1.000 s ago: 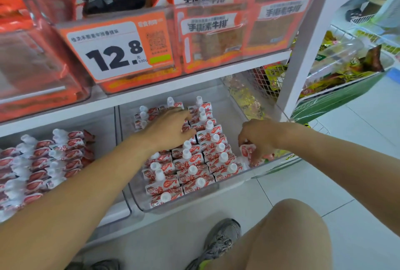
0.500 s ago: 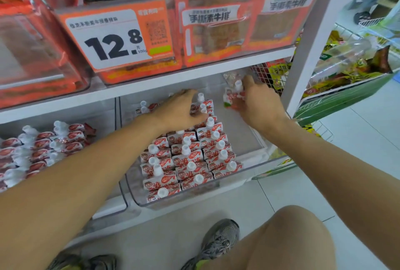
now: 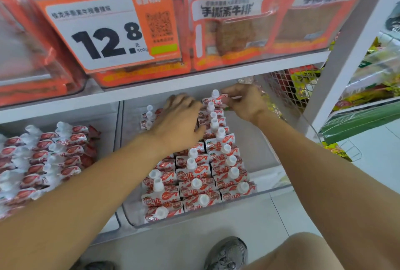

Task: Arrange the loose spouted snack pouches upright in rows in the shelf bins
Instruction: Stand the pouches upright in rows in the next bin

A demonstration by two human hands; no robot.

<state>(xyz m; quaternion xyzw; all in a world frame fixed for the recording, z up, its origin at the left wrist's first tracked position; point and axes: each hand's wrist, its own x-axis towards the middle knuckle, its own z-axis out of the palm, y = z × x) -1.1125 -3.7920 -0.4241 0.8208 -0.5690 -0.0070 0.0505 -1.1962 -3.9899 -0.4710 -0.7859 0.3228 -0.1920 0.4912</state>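
Red-and-white spouted pouches (image 3: 195, 179) with white caps stand upright in rows in a clear shelf bin (image 3: 272, 189) on the lower shelf. My right hand (image 3: 244, 102) pinches one pouch (image 3: 215, 97) at the back end of the right-hand row. My left hand (image 3: 179, 122) lies palm down on the pouches of the middle rows, fingers spread, pressing against them. The bin's right part holds no pouches. A second bin (image 3: 112, 224) to the left holds more of the same pouches (image 3: 43, 155), lying tilted in rows.
The upper shelf (image 3: 194, 79) hangs low over the bin, with orange snack packs and a 12.8 price card (image 3: 112, 31). A white shelf post (image 3: 346, 53) stands right, wire baskets of snacks (image 3: 303, 83) beyond. My knee (image 3: 303, 252) and shoe (image 3: 229, 252) are on the floor below.
My right hand picked a pouch from the bin's front right, carried it to the back and now sets it at the rear of the right row. My left hand slid further back.
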